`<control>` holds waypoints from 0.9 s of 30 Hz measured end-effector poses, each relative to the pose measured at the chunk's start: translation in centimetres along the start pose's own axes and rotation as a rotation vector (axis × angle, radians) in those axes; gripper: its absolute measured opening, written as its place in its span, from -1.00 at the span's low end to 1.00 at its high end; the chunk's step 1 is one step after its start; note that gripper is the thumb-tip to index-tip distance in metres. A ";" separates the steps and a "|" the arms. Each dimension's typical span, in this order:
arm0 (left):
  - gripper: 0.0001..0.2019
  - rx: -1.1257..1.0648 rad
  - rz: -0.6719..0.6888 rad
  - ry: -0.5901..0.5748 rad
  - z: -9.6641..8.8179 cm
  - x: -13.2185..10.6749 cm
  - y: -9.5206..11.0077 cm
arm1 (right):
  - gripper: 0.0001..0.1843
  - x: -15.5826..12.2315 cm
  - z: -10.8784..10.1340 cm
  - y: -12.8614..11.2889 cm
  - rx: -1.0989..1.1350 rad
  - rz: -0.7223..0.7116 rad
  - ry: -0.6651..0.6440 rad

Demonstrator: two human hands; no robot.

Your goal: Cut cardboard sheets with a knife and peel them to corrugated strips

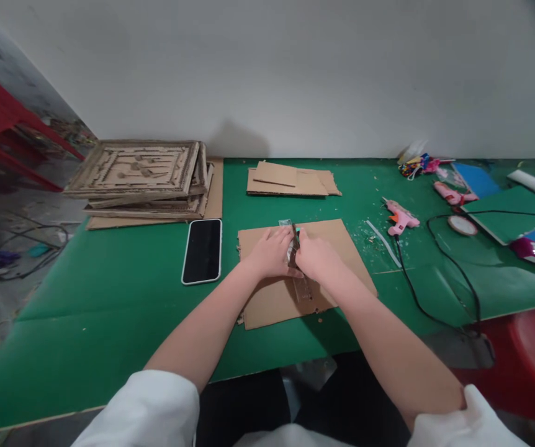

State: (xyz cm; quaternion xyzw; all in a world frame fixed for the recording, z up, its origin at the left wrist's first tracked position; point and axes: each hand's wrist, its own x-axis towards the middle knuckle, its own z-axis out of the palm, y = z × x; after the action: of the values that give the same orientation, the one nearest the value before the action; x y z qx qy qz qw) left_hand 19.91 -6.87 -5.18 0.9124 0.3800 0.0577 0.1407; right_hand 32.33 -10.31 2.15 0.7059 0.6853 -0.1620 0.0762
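Grip of the right hand (318,257): clenched around a slim tool (298,231), with a little teal showing at its far end. I judge this to be a cutter; the fingers cover most of it, so I cannot confirm a blade. Grip of the left hand (273,253): released, grasping nothing. The hand lies flat, fingers extended, pressing on a clear ruler (303,290).

Workpiece position: the cardboard sheet (267,304) lies flat on the table (132,323), at the centre of my view, beneath both hands. The ruler crosses it from near to far.

Step in hand, by my assessment: guiding the tool along the ruler to score or cut the sheet. The next move calls for firm pressure from the left hand and a straight draw of the right hand toward the near edge. I must check that the left fingertips clear the tool's path; a slipping ruler would spoil the line.

Surroundings: a phone (202,251) lies left of the sheet; a stack of cardboard panels (137,171) stands at far left. Smaller cardboard pieces (290,180) lie on the far side. A pink glue gun (402,217) lies to the right, well apart.
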 end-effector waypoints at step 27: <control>0.07 -0.029 0.002 -0.029 -0.7 -0.1 0.3 | -0.64 0.6 -2.3 0.2 -0.011 -0.096 -0.101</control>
State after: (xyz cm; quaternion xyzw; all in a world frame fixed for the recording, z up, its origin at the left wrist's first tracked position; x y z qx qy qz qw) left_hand 19.88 -7.02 -4.37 0.9113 0.3763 0.0500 0.1593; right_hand 32.82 -9.00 4.12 0.6628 0.7144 -0.1972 0.1066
